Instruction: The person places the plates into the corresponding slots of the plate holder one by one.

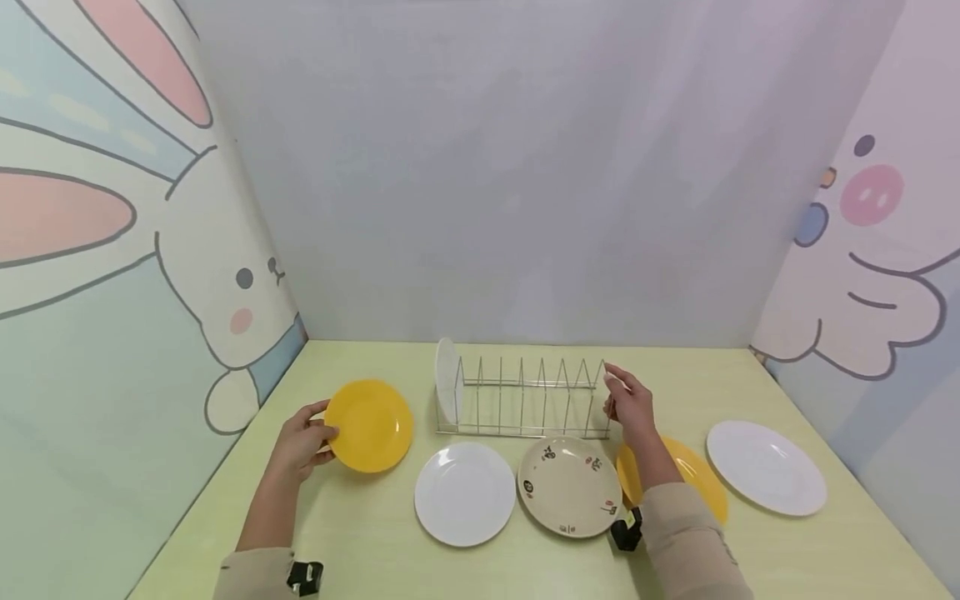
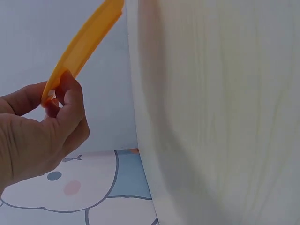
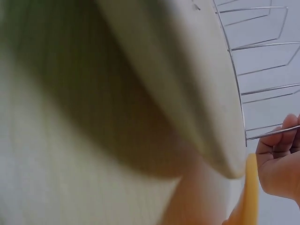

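Note:
A small yellow plate (image 1: 369, 426) is pinched at its left edge by my left hand (image 1: 302, 443), thumb on top; the left wrist view shows the plate (image 2: 84, 44) raised and tilted in the hand (image 2: 49, 124). My right hand (image 1: 632, 407) grips the right end of the wire rack (image 1: 522, 434), its fingers (image 3: 282, 140) around the end wire in the right wrist view. One white plate (image 1: 447, 382) stands upright in the rack's leftmost part.
In front of the rack lie a white plate (image 1: 465, 494) and a patterned beige plate (image 1: 570, 487). Another yellow plate (image 1: 697, 475) lies partly under the right forearm, with a white oval-looking plate (image 1: 766, 467) at the far right. Walls (image 1: 517, 175) surround the table.

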The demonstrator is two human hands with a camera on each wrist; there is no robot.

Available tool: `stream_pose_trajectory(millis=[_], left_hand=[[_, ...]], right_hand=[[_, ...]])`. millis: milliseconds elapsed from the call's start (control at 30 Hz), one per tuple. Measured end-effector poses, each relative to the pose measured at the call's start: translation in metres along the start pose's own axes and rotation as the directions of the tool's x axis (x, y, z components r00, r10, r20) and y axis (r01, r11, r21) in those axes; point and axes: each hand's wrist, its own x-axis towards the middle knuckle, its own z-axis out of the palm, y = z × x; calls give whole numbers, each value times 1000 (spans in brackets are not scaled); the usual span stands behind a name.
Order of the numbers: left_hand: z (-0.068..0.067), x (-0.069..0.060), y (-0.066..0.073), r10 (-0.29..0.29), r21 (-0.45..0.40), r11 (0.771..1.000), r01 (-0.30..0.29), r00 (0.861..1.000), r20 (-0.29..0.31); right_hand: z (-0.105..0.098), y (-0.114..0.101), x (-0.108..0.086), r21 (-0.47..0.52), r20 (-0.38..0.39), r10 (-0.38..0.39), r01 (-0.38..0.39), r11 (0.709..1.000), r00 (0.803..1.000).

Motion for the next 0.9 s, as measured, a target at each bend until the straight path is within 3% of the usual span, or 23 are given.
stream_pose_trajectory(millis=[367, 533, 900], left_hand=[[17, -19, 16, 52, -176, 982, -65, 996, -77], [23, -24, 27, 57, -248, 965, -86, 991, -122], [45, -45, 49, 87, -451, 874, -183, 970, -226]], right_hand=[[-2, 0, 2, 9, 50, 14, -15, 1000, 999], [4, -13, -4, 24, 59, 24, -26, 999, 998], [5, -1, 3, -11, 27, 19, -19, 1000, 999]])
